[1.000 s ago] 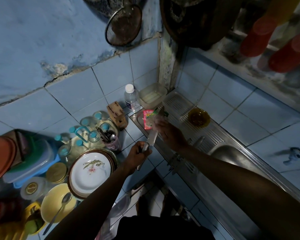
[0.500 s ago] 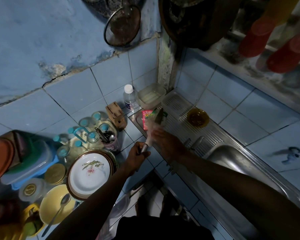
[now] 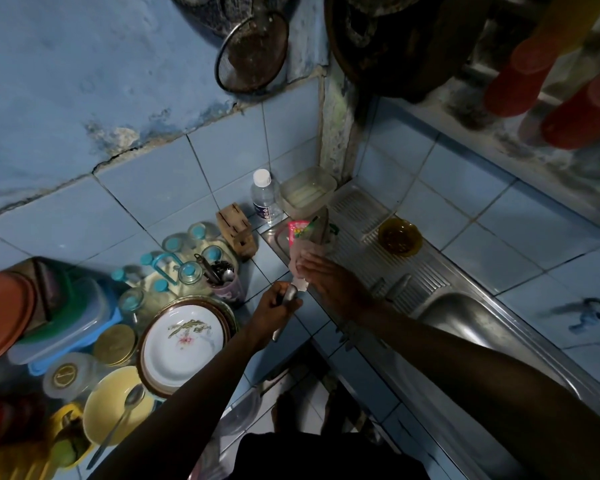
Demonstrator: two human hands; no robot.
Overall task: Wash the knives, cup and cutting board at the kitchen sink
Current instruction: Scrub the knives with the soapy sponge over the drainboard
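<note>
Knife: my left hand [image 3: 274,306] is clenched round the metal handle of the knife [image 3: 307,252] at centre frame, blade pointing toward the upper right, over the edge of the sink's drainboard [image 3: 413,271].
Right hand: my right hand [image 3: 329,275] lies flat against the blade with fingers straight, rubbing it; whether a cloth or sponge lies under the palm I cannot tell.
Blade tip: it ends in front of a pink sachet [image 3: 298,230] that stands on the drainboard; contact between the two cannot be judged.
Sink basin: the basin [image 3: 465,327] lies at right of centre, well apart from both hands; the tap [image 3: 586,313] at right edge shows no running water that I can make out.
Other task items: two more knives [image 3: 390,285] appear to rest on the drainboard just right of my right hand; cup and cutting board I cannot identify.
Hazard, cut: fingers sliding along a wet edge could be sliced if the palm drifts off the flat.
Hazard, slip: a smooth wet handle may twist in my grip.
Hazard, knock: the tip could topple the sachet or the amber bowl [image 3: 399,236] beyond it.
</note>
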